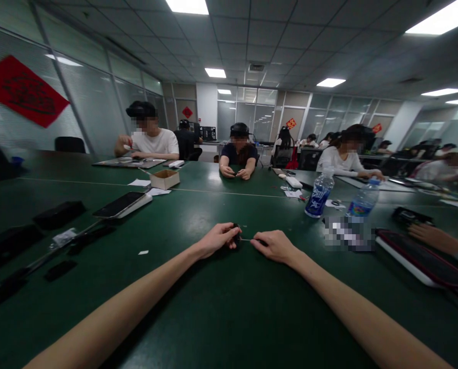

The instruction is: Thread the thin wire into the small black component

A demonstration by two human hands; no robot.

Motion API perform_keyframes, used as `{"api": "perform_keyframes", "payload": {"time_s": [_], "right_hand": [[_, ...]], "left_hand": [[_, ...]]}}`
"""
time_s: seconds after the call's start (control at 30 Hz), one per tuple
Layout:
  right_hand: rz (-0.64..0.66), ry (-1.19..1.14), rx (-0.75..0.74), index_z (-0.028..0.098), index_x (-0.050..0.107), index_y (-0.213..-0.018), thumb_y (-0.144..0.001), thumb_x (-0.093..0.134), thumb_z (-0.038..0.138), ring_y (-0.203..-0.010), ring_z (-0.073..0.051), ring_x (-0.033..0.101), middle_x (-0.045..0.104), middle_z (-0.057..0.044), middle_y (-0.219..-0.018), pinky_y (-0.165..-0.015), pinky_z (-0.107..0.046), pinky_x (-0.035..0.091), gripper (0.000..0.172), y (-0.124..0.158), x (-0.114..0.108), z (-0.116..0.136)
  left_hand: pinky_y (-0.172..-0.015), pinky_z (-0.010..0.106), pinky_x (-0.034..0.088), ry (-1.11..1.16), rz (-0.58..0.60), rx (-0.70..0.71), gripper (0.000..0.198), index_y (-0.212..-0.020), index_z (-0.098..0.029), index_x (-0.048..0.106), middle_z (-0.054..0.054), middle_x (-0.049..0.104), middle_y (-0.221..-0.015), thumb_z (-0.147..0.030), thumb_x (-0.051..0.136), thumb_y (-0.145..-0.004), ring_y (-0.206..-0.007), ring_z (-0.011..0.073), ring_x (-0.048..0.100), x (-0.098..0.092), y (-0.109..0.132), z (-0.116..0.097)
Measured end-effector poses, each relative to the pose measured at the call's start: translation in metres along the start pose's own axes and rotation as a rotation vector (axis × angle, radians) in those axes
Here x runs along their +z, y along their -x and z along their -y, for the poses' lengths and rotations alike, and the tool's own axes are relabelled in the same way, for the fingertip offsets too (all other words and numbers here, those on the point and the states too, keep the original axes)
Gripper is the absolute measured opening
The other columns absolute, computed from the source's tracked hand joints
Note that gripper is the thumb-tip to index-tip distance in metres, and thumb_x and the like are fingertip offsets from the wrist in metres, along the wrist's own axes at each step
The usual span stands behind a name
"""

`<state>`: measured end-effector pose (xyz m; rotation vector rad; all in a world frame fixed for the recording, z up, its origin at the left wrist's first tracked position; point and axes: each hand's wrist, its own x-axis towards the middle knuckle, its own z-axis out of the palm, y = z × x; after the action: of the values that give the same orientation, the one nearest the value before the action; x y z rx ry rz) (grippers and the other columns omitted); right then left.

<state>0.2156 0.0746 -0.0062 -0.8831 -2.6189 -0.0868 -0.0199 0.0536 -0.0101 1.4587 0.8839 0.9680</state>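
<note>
My left hand [219, 240] is closed around a small black object [235, 230] whose kind I cannot make out, just above the green table [198, 318]. My right hand [275, 246] grips a small screwdriver [246, 240] by its dark handle, mostly hidden in the fingers. Its thin metal shaft points left and reaches the black object or the fingers around it; the tip is hidden. Both hands are near the middle of the table, a short gap apart. A white scrap of paper [143, 252] lies to the left of them.
At left are a phone [119, 205], black blocks [59, 214] and a long dark rod [40, 264]. A small cardboard box [165, 179] stands farther back. Two bottles, one dark blue [319, 193] and one clear [363, 200], stand at right, near another person's hand [432, 237]. Several people sit around.
</note>
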Motion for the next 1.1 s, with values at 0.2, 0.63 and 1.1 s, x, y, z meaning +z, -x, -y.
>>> {"api": "perform_keyframes", "payload": {"time_s": [0.2,0.63,1.1], "right_hand": [[0.014,0.007,-0.006,0.021,0.062,-0.092,-0.094,0.037,0.043,-0.067,-0.013,0.059,0.066,-0.003,-0.076,-0.062,-0.023,0.035,0.033,0.0,-0.001,0.001],[-0.072,-0.091,0.134,0.022,0.064,-0.091,-0.093,0.036,0.048,-0.061,-0.014,0.058,0.065,-0.002,-0.071,-0.061,-0.023,0.037,0.038,0.0,0.003,0.001],[-0.18,-0.096,0.245,0.019,0.064,-0.091,-0.095,0.033,0.046,-0.057,-0.013,0.056,0.063,-0.002,-0.065,-0.057,-0.023,0.037,0.041,0.003,0.0,-0.018]], "left_hand": [[-0.058,0.022,0.045,-0.035,0.033,-0.001,0.038,-0.096,-0.013,0.059,0.003,0.06,-0.079,-0.047,0.056,-0.08,-0.059,0.0083,0.056,0.0,0.004,-0.007],[-0.048,0.02,0.039,0.007,-0.046,0.061,0.038,-0.094,-0.013,0.056,0.007,0.062,-0.09,-0.048,0.054,-0.081,-0.052,0.0049,0.05,0.002,0.001,-0.006],[-0.05,0.021,0.037,-0.056,-0.028,0.049,0.04,-0.092,-0.013,0.058,0.006,0.064,-0.087,-0.051,0.05,-0.082,-0.054,0.0063,0.048,0.007,0.006,-0.007]]}}
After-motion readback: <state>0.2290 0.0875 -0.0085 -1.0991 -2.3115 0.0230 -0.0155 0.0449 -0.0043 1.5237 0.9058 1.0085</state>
